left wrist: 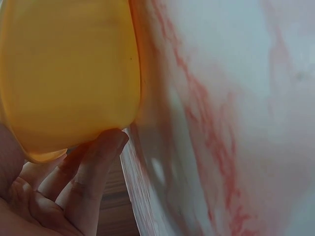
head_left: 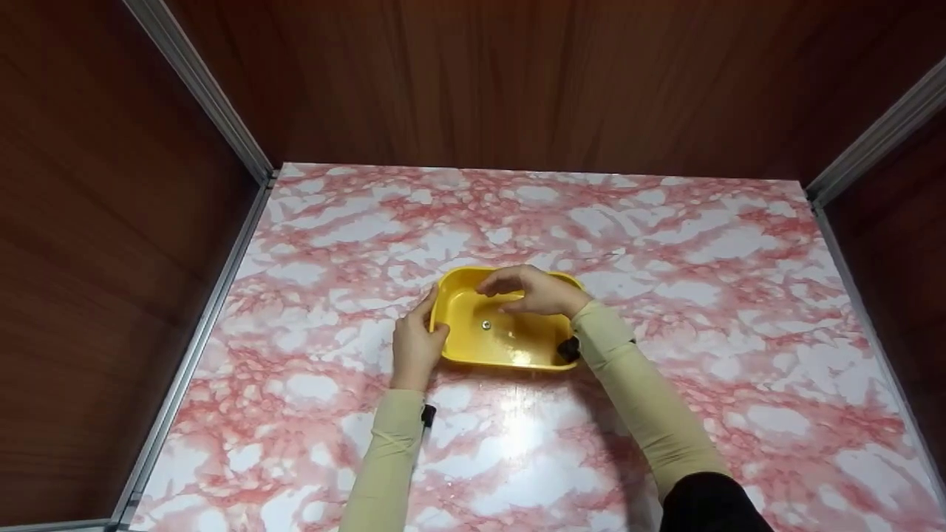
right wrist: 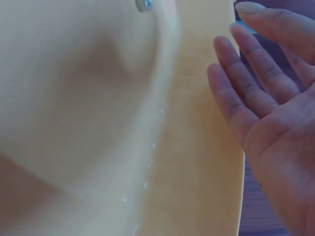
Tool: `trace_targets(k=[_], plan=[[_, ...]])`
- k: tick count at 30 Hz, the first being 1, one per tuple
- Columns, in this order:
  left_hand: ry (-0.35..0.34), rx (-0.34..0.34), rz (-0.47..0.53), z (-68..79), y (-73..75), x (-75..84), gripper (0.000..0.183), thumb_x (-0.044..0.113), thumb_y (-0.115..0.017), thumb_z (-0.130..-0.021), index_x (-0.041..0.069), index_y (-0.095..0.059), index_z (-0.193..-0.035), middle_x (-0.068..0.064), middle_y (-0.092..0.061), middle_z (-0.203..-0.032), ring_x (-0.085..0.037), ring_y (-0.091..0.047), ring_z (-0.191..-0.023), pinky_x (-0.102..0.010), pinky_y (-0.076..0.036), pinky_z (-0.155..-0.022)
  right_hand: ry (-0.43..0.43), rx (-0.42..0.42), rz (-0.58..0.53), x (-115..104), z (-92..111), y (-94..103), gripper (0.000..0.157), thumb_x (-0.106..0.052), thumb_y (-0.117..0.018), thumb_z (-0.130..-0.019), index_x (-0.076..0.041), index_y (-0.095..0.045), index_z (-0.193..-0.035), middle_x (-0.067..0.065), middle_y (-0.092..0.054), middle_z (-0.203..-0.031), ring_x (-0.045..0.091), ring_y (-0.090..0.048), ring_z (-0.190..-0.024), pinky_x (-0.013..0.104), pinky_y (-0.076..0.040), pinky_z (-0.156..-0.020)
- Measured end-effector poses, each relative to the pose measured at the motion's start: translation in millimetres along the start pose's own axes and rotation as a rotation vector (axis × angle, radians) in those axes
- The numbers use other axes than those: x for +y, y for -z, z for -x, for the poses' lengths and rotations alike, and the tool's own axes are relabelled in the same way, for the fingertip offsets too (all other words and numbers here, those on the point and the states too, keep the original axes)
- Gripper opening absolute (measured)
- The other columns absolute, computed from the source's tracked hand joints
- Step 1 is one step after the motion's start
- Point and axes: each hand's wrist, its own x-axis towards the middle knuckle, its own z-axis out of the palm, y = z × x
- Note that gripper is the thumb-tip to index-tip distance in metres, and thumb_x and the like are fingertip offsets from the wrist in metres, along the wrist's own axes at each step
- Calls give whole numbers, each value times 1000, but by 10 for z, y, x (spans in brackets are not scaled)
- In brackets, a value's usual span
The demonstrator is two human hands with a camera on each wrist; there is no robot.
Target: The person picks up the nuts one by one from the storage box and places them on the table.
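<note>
A shallow yellow plastic tub [head_left: 510, 351] with rounded corners sits in the middle of the table. My left hand [head_left: 418, 343] grips its left end, thumb over the rim and fingers along the outside wall. In the left wrist view, fingertips [left wrist: 118, 137] press against the tub's wall [left wrist: 74, 73]. On the tub's floor lies a small silvery metal piece [head_left: 485, 324] with a darker centre, roughly round. Above the tub's far side hovers my right hand [head_left: 536, 290], its fingers loosely bent and holding nothing. The right wrist view shows its palm [right wrist: 280, 128] beside the tub's wall [right wrist: 202, 147].
The table [head_left: 332, 443] has a red and white marbled surface. Dark wood-grain panels [head_left: 480, 89] enclose it at the back and both sides, joined by grey metal posts [head_left: 214, 96]. A black wrist camera [head_left: 567, 349] on the right sleeve overlaps the tub's right end.
</note>
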Motion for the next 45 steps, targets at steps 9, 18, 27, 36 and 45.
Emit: trace_targets(k=[9, 18, 27, 36, 45], plan=[[8, 0, -17, -8, -14, -1, 64, 3, -64, -68, 22, -49, -128, -1, -55, -120, -20, -44, -55, -27, -37, -47, -2, -16, -12, -54, 0, -57, 40, 8, -59, -77, -7, -56, -114, 8, -57, -114, 33, -48, -108, 45, -35, -91], [25, 2, -23, 0, -16, 5, 65, 3, -65, -67, 22, -50, -127, -1, -55, -118, -19, -51, -68, -28, -43, -56, -19, -50, -64, 19, -25, -136, 40, 10, -60, -76, -5, -56, -113, 20, -54, -115, 38, -46, -108, 47, -33, -92], [10, 24, -50, -1, -14, 9, 66, 4, -65, -65, 24, -51, -126, -6, -61, -109, -20, -48, -63, -29, -41, -53, -26, -73, -72, 122, -56, -162, 40, 11, -60, -75, 6, -53, -114, 22, -55, -113, 36, -48, -107, 47, -34, -91], [-6, 30, -49, 3, -12, -5, 66, 5, -66, -65, 24, -51, -126, -6, -61, -109, -19, -48, -62, -29, -40, -51, -18, -91, -65, -101, -49, -176, 41, 15, -59, -73, 2, -55, -112, 27, -53, -111, 44, -45, -105, 53, -32, -90], [-4, 30, -43, -4, -17, -13, 66, 5, -66, -65, 24, -51, -126, -6, -59, -112, -20, -49, -63, -30, -42, -53, -22, -114, -34, -106, -59, -183, 41, 17, -58, -71, 7, -54, -111, 26, -55, -108, 44, -47, -101, 53, -34, -87]])
